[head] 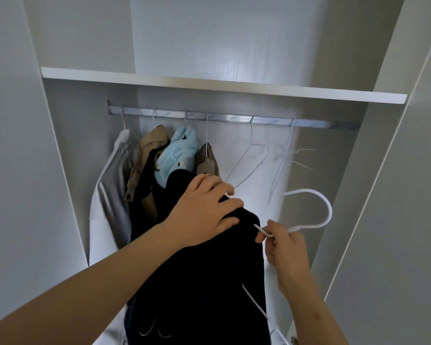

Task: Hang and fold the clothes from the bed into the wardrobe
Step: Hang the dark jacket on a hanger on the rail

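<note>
A dark navy garment (204,282) hangs in front of me on a white wire hanger (316,215), whose hook points right and is off the rail. My left hand (204,210) grips the top of the garment, fingers curled over its edge. My right hand (281,245) pinches the hanger's neck just below the hook. The metal rail (234,118) runs across the open wardrobe above both hands.
On the rail's left hang a white-grey garment (110,185), a tan jacket (147,160), a light blue fleece (177,155) and another tan piece (209,160). Two bare wire hangers (254,158) hang to the right. A white shelf (222,85) sits above the rail.
</note>
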A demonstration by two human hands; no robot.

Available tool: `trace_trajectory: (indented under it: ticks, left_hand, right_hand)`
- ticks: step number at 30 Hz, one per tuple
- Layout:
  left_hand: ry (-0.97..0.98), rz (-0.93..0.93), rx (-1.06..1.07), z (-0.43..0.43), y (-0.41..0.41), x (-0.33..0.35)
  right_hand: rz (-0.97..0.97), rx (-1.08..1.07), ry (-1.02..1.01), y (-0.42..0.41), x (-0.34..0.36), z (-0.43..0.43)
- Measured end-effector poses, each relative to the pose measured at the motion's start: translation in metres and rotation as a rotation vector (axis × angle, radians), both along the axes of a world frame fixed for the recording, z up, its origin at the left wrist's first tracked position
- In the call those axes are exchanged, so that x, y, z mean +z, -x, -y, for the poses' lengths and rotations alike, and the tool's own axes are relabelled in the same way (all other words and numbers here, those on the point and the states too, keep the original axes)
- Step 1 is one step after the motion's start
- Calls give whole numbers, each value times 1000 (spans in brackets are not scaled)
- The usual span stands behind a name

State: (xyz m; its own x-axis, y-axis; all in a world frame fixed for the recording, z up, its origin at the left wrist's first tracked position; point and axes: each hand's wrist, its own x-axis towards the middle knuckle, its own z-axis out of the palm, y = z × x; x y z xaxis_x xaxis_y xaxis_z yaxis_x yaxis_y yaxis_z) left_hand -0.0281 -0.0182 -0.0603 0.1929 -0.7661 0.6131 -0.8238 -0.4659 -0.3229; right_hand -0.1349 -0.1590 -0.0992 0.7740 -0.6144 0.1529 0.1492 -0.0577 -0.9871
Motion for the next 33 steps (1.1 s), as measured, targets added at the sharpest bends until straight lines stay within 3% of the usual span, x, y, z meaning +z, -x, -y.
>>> trace_trajectory:
  ticks: [3, 6, 10, 12, 16, 23, 27, 30, 33]
  left_hand:
    - [50, 2, -16, -1, -2, -3]
    - [194, -32, -11, 1, 0, -9]
    - [366, -240, 99, 3, 7, -9]
    - [420, -335, 184, 5, 4, -7]
    - [518, -375, 241, 8, -4, 1]
    - [620, -456, 280, -8, -24, 16]
    - [694, -428, 293, -35, -43, 27]
    - [687, -413, 287, -54, -52, 32]
    - [622, -413, 284, -67, -58, 32]
  right_hand:
    - [0, 8, 133, 1, 12, 1]
    - [102, -146, 263, -2, 24, 5]
    - [297, -482, 537, -5, 22, -2]
    - [312, -414, 530, -8, 11, -6]
    - [86, -39, 458, -20, -8, -15]
    - [-74, 421, 139, -20, -27, -6]
    - [-463, 412, 373, -13, -43, 18]
    - [-769, 290, 734, -13, -42, 37]
    - [-861, 186, 918, -15, -39, 44]
